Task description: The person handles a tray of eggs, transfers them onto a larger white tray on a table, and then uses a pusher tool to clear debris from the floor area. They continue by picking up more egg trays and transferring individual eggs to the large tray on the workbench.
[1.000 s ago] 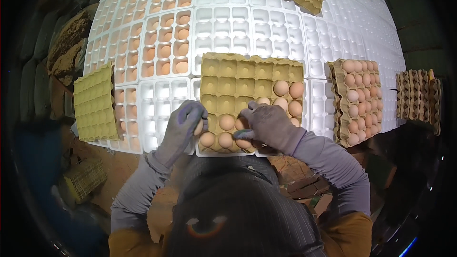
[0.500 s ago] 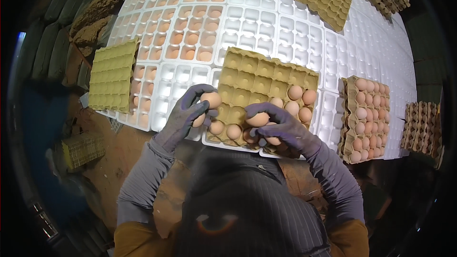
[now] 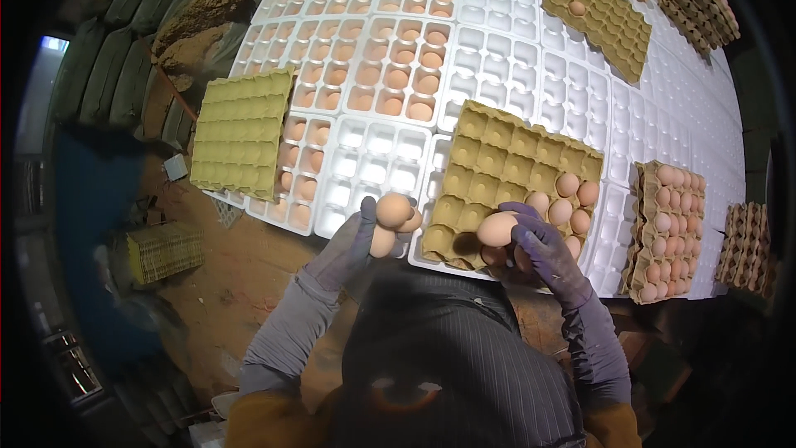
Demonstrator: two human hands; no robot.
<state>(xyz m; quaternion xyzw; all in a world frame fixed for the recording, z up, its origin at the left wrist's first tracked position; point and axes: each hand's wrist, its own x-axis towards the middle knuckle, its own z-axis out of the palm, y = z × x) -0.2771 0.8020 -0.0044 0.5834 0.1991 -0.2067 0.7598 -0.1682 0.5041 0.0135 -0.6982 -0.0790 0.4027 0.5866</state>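
Observation:
My left hand [image 3: 352,241], in a purple-grey glove, is closed around a cluster of brown eggs [image 3: 394,210], three of them showing. It hovers at the near edge of a white tray [image 3: 377,147] with square cells. To its right lies a yellowish pulp egg tray [image 3: 483,153], with several eggs [image 3: 560,212] in its right part. Over that tray's near side, my gloved right hand [image 3: 551,257] grips a brown egg [image 3: 496,230] by thumb and fingers. Eggs beneath it are partly hidden; I cannot tell whether they are held or lie in the tray.
White celled trays cover the table, those at the far left holding eggs [image 3: 398,80]. An overturned pulp tray [image 3: 242,133] rests at the left. A stacked pulp tray of eggs [image 3: 670,232] stands at the right. Another pulp tray [image 3: 599,21] with one egg lies far right.
The whole view has shifted, moving the table rightward in the picture. Two eggs have left the pulp tray's near left corner. My left hand shows three eggs instead of two.

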